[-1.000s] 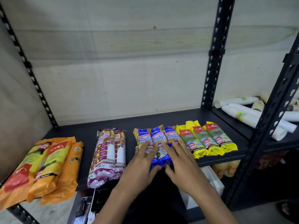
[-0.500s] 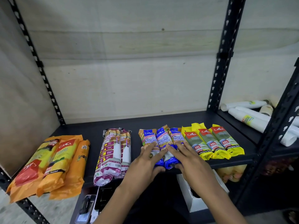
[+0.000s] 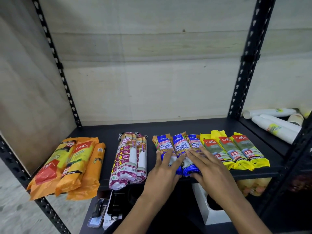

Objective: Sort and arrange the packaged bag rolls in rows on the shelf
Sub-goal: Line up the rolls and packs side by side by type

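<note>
Shelf (image 3: 168, 128): black; four groups of packs lie in a row along its front.
Blue rolls (image 3: 179, 146): three, side by side, centre-right on the shelf, near ends at the front edge.
Left hand (image 3: 165, 169): fingers straight, flat on the left blue rolls; grips nothing.
Right hand (image 3: 209, 168): fingers straight and spread, flat on the right blue roll; grips nothing.
Yellow rolls (image 3: 236, 151): three, just right of the blue.
Drawstring rolls (image 3: 128, 157): left of the blue, apart.
Orange packs (image 3: 72, 162): far left, overhanging the edge.

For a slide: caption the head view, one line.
Left hand and right hand rest flat on blue plastic-wrapped bag rolls, between maroon-and-white drawstring packs and yellow packs on a black metal shelf.
</note>
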